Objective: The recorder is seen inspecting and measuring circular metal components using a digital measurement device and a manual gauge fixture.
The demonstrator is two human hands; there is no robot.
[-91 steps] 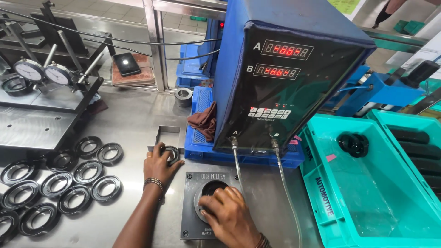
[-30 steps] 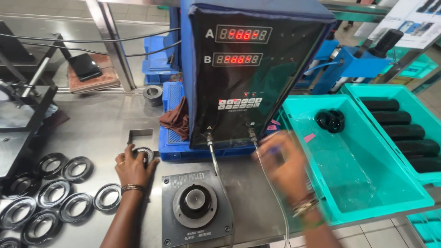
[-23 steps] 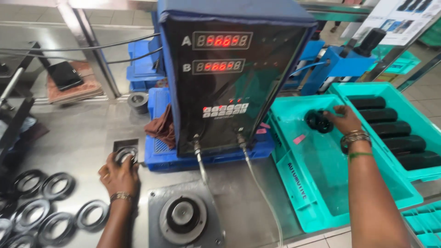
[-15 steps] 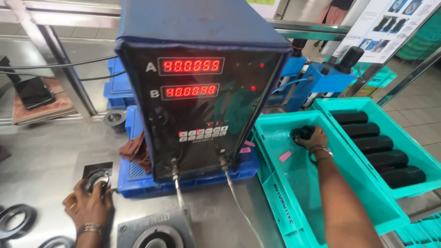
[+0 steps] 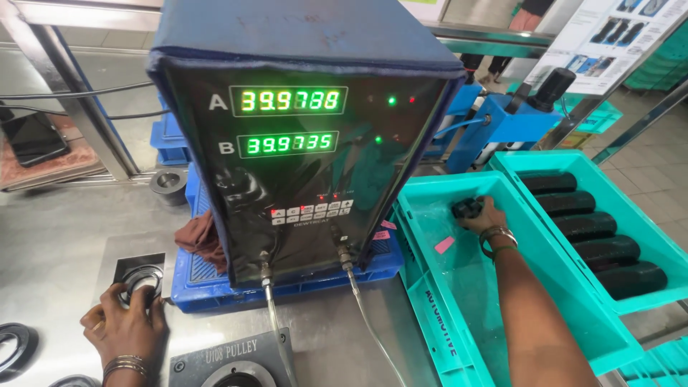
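Observation:
My right hand (image 5: 489, 216) reaches into a teal crate (image 5: 430, 301) and its fingers close on a black ring (image 5: 467, 208) near the crate's far end. My left hand (image 5: 125, 326) lies at the lower left on the steel bench. Its fingers grip a dark ring part (image 5: 142, 276) that sits on a small square metal block. Between my arms stands a black digital meter box (image 5: 308, 143) with two rows of green digits. Two cables run from it down to a grey gauge fixture (image 5: 233, 365) at the bottom edge.
A second teal crate (image 5: 648, 247) at the right holds several black cylindrical stacks. The meter stands on a blue tray (image 5: 287, 287) with a brown cloth (image 5: 204, 240) beside it. Black rings (image 5: 14, 344) lie at the lower left, and a phone (image 5: 32, 140) at the far left.
My right hand left the gauge fixture and swung right into the teal crate. The meter's digits turned from red to green. My left hand stayed on the ring part.

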